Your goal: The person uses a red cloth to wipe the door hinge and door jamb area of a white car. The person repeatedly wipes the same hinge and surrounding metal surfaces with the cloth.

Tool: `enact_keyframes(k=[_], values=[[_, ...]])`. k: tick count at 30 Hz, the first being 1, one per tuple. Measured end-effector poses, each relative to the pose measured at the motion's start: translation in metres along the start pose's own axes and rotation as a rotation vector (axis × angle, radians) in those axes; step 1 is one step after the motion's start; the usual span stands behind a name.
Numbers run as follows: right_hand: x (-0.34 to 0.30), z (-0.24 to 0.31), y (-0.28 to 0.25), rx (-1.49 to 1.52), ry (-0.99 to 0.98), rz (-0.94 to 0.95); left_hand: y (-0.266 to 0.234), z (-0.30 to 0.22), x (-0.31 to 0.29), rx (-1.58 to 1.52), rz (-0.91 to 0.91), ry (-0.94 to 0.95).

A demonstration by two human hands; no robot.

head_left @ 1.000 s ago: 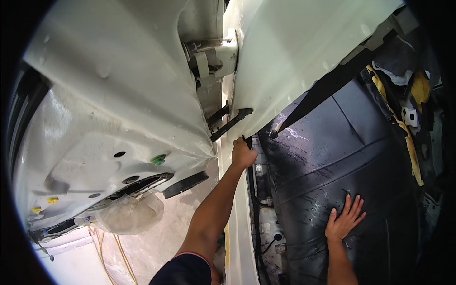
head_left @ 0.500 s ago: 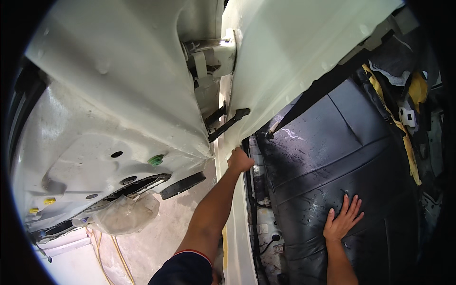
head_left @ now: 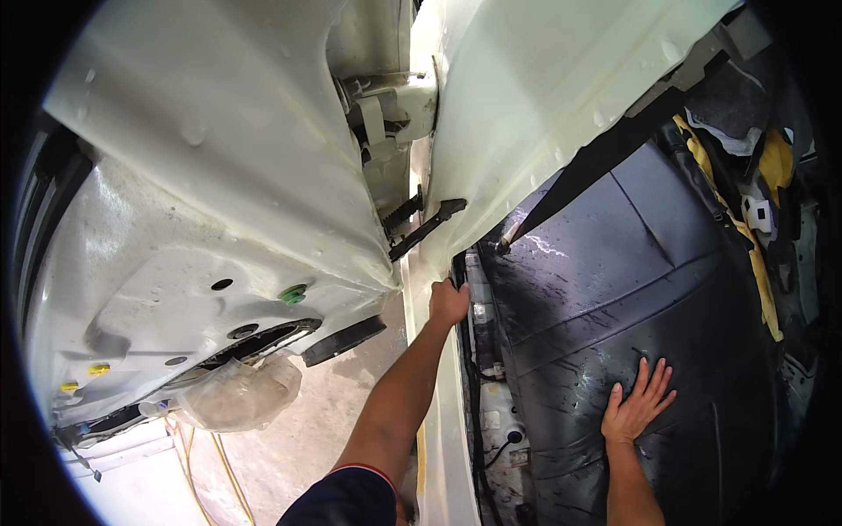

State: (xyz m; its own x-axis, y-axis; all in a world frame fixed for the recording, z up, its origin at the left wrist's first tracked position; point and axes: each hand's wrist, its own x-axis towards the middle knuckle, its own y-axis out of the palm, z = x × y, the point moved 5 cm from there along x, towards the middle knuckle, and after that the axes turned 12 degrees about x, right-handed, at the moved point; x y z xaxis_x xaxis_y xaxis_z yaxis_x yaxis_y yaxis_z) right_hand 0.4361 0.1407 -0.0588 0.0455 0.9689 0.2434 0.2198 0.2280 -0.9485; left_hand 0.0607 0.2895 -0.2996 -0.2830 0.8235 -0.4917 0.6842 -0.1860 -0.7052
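Observation:
My left hand (head_left: 449,303) is closed over the inner edge of the pale door sill (head_left: 445,412), its fingers curled round a black rubber door seal (head_left: 474,438) running along that edge. The fingertips are partly hidden. On the right, a black, leather-like floor covering (head_left: 570,351) is spread inside the car, wrinkled and wet in spots. My right hand (head_left: 638,403) lies flat on it with the fingers spread, holding nothing. Between seal and covering a strip of bare metal (head_left: 496,412) shows, with dark wiring along it.
An open pale car door (head_left: 175,289) fills the left, with a plastic sheet (head_left: 241,394) hanging from it. A black door check strap (head_left: 428,230) crosses to the pale pillar (head_left: 509,105). Yellow hoses (head_left: 230,478) lie on the floor. Yellow-edged trim (head_left: 761,289) is at far right.
My left hand has slid slightly nearer along the sill edge, its fingers now tucked closer over the seal. My right hand stays flat on the covering. The view has shifted a little.

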Motion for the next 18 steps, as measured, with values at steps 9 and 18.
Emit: enact_keyframes(k=[9, 18], values=[[-0.001, -0.001, 0.001, 0.008, -0.001, 0.0, 0.031, 0.011, -0.035, -0.092, -0.336, -0.01], [-0.001, -0.001, 0.001, 0.001, -0.011, -0.012, 0.007, -0.005, -0.023, -0.197, -0.522, 0.066]])
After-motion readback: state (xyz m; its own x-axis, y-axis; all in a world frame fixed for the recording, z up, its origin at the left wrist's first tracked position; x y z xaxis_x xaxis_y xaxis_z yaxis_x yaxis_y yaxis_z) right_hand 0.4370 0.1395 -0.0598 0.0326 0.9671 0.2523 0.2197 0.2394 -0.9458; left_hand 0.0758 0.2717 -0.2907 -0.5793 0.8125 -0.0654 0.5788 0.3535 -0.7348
